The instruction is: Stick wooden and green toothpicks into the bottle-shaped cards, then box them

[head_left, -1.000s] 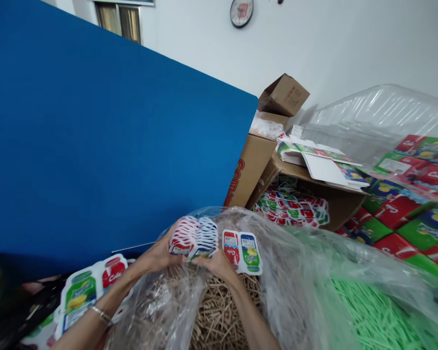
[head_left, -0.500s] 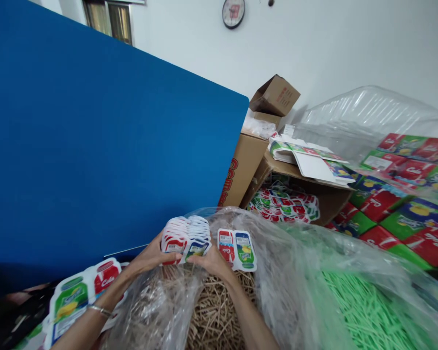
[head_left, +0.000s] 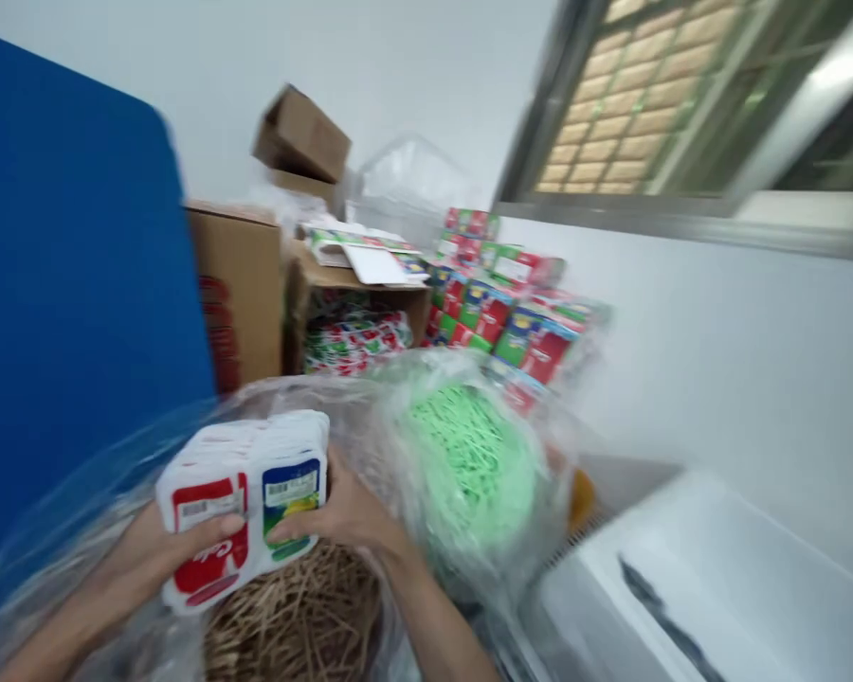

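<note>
Between both hands is a thick stack of can-shaped printed cards [head_left: 254,478], white-edged, with a red cola half and a blue-green lemon half facing me. My left hand [head_left: 160,554] grips the red side, thumb across its front. On the other side my right hand [head_left: 348,507] holds the blue-green half, its thumb also on the front. The stack is tilted above brown shredded paper [head_left: 299,620] in a clear plastic bag [head_left: 359,412]. Fingers behind the stack are hidden.
Green shredded paper [head_left: 462,445] fills another bag to the right. Behind stands an open carton [head_left: 299,313] of similar printed pieces. Stacked red-green boxes [head_left: 494,317] line the wall. A blue panel [head_left: 78,246] rises at left, a white box [head_left: 725,568] at lower right.
My view has swung right. The stack is closer, its cards pressed more evenly together and still in both hands. The separate card beside my right hand is no longer seen there.
</note>
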Tool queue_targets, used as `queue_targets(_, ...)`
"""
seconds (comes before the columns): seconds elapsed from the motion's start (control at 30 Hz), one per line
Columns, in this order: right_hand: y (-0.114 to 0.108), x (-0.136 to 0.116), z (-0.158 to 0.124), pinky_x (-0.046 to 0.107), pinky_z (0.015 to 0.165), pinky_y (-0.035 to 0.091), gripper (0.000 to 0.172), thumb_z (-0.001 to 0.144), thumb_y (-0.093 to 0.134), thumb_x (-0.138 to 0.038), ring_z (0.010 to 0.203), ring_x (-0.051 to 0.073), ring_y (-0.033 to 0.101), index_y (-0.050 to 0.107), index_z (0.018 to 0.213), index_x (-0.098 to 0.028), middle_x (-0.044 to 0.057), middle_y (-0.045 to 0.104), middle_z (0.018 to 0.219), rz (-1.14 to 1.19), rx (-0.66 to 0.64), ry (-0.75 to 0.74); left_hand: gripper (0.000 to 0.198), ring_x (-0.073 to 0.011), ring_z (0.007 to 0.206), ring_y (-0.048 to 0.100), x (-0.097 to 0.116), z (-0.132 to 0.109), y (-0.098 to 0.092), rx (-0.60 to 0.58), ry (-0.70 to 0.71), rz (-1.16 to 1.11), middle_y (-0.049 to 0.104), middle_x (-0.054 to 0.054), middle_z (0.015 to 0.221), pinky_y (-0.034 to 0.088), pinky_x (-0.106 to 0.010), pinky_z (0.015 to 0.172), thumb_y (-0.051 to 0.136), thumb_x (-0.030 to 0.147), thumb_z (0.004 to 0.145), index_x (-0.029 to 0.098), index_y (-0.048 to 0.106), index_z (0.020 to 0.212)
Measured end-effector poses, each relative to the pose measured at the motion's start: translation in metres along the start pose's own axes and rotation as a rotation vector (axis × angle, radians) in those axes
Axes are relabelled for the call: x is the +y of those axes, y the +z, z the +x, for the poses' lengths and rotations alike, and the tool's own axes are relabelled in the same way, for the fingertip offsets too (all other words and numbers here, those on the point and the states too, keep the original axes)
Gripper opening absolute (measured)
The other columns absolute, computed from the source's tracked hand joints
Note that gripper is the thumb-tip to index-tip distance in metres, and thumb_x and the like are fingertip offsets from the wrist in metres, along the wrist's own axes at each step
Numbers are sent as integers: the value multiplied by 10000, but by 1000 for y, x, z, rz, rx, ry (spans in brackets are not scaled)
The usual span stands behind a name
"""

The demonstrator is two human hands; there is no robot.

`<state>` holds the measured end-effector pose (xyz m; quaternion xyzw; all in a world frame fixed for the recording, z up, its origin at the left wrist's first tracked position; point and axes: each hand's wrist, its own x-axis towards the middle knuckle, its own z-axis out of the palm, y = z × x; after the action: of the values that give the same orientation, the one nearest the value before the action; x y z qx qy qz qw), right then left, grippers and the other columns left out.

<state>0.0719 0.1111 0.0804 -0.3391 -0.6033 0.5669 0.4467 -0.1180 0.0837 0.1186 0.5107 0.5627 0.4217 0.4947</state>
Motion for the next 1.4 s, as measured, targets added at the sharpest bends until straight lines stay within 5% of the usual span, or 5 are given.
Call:
queue_targets(0.23, -63, -44, -127, 389, 847, 513, 766, 421, 883, -252, 957, 247, 634, 550, 1110, -240, -3, 682, 1016, 151, 406, -76, 571, -306, 686, 690, 40, -12, 118, -385, 15, 65, 703, 68, 492, 575, -416, 700, 793, 624, 361, 282, 679, 802)
queue_targets(0.7, -110, -142, -387, 342, 795, 515, 662, 622, 800, -243, 981, 239, 619, 460, 1190, -228, 36, 642, 1086, -173, 931, -31, 857, -339, 992, 639, 96, -105, 320, -1591, 151, -14, 687, -42, 1142, 546, -407, 801, 794, 402, 581, 294, 429, 1349)
queue_targets(1.03, -142, -192, -500, 362, 816, 524, 640, 654, 755, -165, 951, 211, 621, 470, 1225, -215, 34, 645, 1062, -377, 1041, 146, 698, -327, 825, 696, 149, -178, 442, -1744, 376, 213, 760, -60, 848, 541, -388, 681, 691, 566, 627, 173, 598, 1196)
queue_targets(1.2, -176, -227, -578, 315, 791, 540, 589, 624, 757, -136, 911, 198, 652, 538, 1167, -200, 16, 690, 990, -483, 1042, 366, 1216, -404, 921, 658, 158, -253, 510, -1705, 616, 392, 700, -183, 1078, 471, -451, 792, 822, 438, 477, 137, 179, 1465)
queue_targets(1.4, -205, -233, -687, 272, 687, 559, 468, 538, 783, -158, 742, 188, 683, 657, 987, -128, 20, 730, 831, -284, 992, 677, 1134, -482, 1101, 521, 113, -360, 563, -1747, 447, 391, 564, -296, 1217, 402, -555, 825, 700, 227, 624, 89, -48, 1464)
